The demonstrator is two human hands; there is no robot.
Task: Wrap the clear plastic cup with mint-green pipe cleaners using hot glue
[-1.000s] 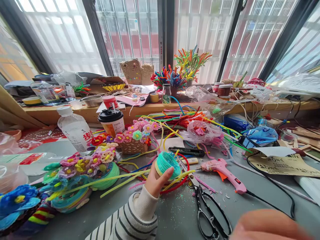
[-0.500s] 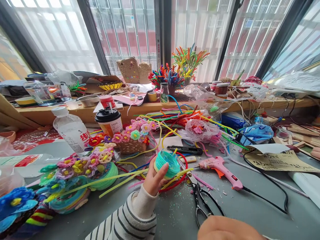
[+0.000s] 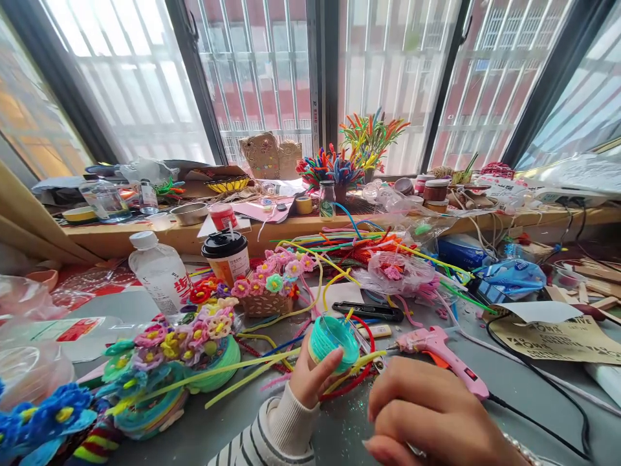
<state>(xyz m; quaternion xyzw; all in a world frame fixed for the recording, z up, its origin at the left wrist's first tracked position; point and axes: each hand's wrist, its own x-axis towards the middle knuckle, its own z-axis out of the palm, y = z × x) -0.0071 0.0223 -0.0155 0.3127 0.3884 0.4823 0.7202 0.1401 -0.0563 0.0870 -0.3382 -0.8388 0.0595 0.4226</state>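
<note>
My left hand, in a striped sleeve, holds a small turquoise cup wound from fuzzy stems, its open top tilted toward me. Yellow stems and a red stem lie around the cup. My right hand is large at the lower right, its fingers curled together; whatever is in them, if anything, is hidden. It covers most of the black-handled scissors and is nearest to the pink glue gun, which lies just behind it.
Flower-topped baskets stand at the left, near a water bottle and a lidded coffee cup. A black cutter lies behind the turquoise cup. Colourful stems pile up by the sill; a black cord curves at the right.
My right hand has risen from the bottom edge toward the turquoise cup and now covers the scissors. The whole view has shifted, with things appearing lower and farther right. My left hand still holds the cup.
</note>
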